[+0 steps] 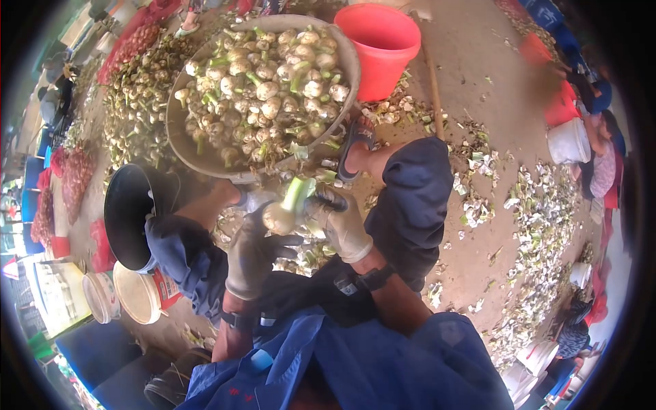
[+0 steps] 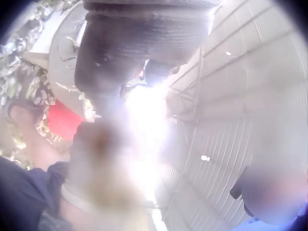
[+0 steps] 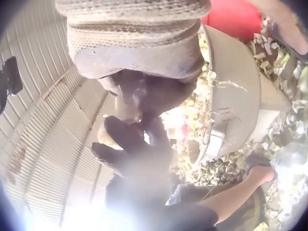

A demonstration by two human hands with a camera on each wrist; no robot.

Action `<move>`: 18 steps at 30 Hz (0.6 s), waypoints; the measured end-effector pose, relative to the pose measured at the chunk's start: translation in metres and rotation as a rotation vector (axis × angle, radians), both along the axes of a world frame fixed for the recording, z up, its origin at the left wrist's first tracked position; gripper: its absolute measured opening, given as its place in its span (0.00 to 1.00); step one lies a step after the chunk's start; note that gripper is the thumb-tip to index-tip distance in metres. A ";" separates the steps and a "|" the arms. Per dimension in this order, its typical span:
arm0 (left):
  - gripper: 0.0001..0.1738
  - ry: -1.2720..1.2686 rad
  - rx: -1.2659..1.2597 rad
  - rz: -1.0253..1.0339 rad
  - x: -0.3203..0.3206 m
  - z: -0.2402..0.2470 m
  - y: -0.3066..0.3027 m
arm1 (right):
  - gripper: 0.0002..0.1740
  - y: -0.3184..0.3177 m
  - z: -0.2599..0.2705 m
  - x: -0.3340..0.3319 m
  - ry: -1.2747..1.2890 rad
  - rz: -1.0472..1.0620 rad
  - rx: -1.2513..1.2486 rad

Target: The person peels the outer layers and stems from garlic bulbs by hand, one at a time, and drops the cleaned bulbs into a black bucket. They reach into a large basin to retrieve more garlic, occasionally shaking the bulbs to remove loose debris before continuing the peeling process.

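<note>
A pale round bulb with a thick green stalk is between two gloved hands in the head view. The left hand holds the bulb from its left side, with one dark finger stretched out below it. Curled at the stalk are the dark-tipped fingers of the right hand; whether a tool is among them is hidden. In the right wrist view the right hand is close against the spread fingers of the left hand. Glare and blur cover much of the left wrist view around the left hand.
A wide tub heaped with bulbs stands ahead, beside a red bucket. A black bucket is near the left knee. Pale buckets stand farther left. Peelings litter the ground at right, and several people are around the edges.
</note>
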State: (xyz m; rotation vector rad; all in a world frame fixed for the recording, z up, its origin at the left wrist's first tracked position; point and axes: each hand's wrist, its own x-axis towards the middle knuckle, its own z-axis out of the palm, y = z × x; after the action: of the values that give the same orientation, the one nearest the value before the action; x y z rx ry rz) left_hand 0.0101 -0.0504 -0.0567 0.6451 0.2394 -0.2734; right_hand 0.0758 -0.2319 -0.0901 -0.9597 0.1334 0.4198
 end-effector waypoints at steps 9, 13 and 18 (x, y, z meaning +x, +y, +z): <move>0.44 -0.040 0.546 -0.054 -0.004 0.015 -0.009 | 0.17 -0.010 0.001 0.001 0.105 0.083 0.327; 0.52 -0.101 0.481 -0.151 -0.004 0.016 0.004 | 0.17 -0.017 -0.005 -0.002 0.124 0.132 0.403; 0.50 -0.057 0.541 -0.083 -0.005 0.015 0.008 | 0.17 -0.012 -0.014 -0.008 0.126 0.100 0.538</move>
State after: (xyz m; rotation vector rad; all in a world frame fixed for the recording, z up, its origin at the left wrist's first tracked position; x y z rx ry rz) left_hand 0.0049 -0.0420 -0.0418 1.1983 0.2327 -0.2710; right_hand 0.0681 -0.2435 -0.1037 -0.4115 0.0801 0.5733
